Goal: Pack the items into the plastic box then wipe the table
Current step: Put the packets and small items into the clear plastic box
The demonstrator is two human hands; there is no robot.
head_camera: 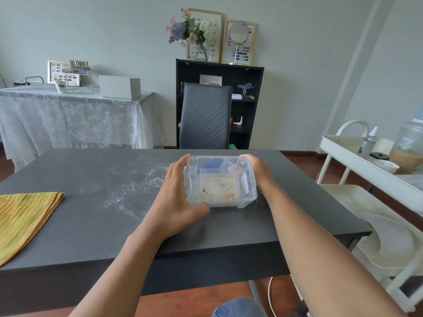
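You have a clear plastic box (220,180) sitting flat on the dark counter (91,220), toward its right side. Its lid is on. Through the walls you can see small things inside: something blue, some white, and little orange bits. A folded yellow cloth (24,219) lies at the counter's left edge, well apart from the box.

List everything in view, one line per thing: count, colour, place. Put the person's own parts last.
plastic box: one, clear, lid on, right-centre of table
table: one, dark grey, foreground
white powder: one smear, left of box
cloth: one, yellow, folded, table's left edge
chair: one, dark grey, behind table
shelf: one, black, behind chair
flowers: one bunch, mixed colours, atop shelf
cart: one, white, right
left hand: on box's left side
right hand: on box's right side
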